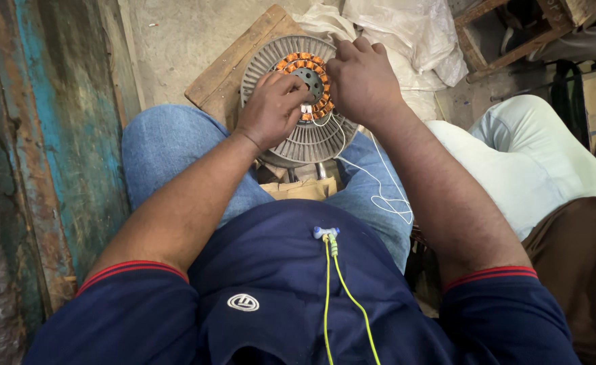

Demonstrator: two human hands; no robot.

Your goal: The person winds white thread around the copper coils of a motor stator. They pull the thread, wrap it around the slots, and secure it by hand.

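- A seated person in blue jeans and a navy shirt with red-trimmed sleeves works on a round motor stator (302, 135), a grey finned disc lying flat, its face turned up toward the camera.
- The stator rests on a wooden board (225, 74) between the person's knees; being circular, it shows no long axis, and its ring of copper-orange windings (296, 62) circles a dark perforated hub (310, 79) at the centre.
- The left hand (269, 111) lies on the near-left part of the disc, fingers curled and drawn together at the inner edge of the windings, where small white lead ends (306, 108) show; whether the fingertips actually pinch them cannot be told.
- The right hand (361, 80) presses on the right side of the disc, fingers bent and close together over the windings, tips near the far rim.
- A thin white wire (383, 192) runs from the stator's centre, over the right knee, and ends in loose loops beside the thigh.
- White plastic sacking (413, 30) lies beyond the board.
- A wooden frame (507, 37) stands at upper right.
- Another person's leg in pale trousers (528, 155) sits to the right.
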